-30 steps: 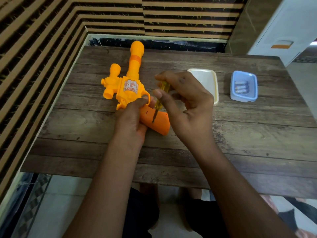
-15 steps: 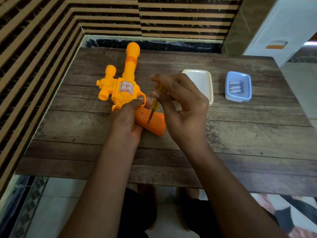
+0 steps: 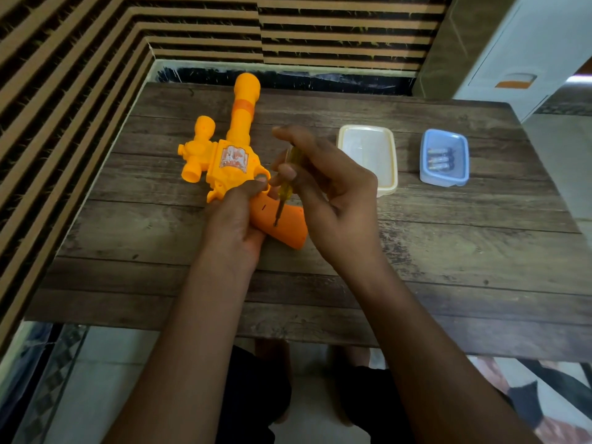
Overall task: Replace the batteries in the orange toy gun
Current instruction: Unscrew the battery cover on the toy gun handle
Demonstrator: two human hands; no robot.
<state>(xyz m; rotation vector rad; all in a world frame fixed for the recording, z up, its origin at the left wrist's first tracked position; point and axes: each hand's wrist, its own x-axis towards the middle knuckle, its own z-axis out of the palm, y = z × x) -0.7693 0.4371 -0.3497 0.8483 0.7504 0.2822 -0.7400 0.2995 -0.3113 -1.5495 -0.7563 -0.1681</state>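
**Screwdriver tip on the gun's grip**

From my feed, nearest me is the left hand [image 3: 235, 219], fingers curled round the handle of the orange toy gun [image 3: 230, 161] just below the trigger guard. The right hand [image 3: 330, 193] pinches a yellow screwdriver [image 3: 286, 187], steeply tilted, its tip touching the handle's flat side. The gun lies on the left half of the wooden table [image 3: 416, 267], handle toward the near edge and barrel pointing at the far edge. Beyond the right hand I see a cream tray [image 3: 368, 155], partly hidden by the knuckles. Right of it, toward the far right corner, a blue box [image 3: 444, 177] holds three batteries [image 3: 440, 158] side by side.
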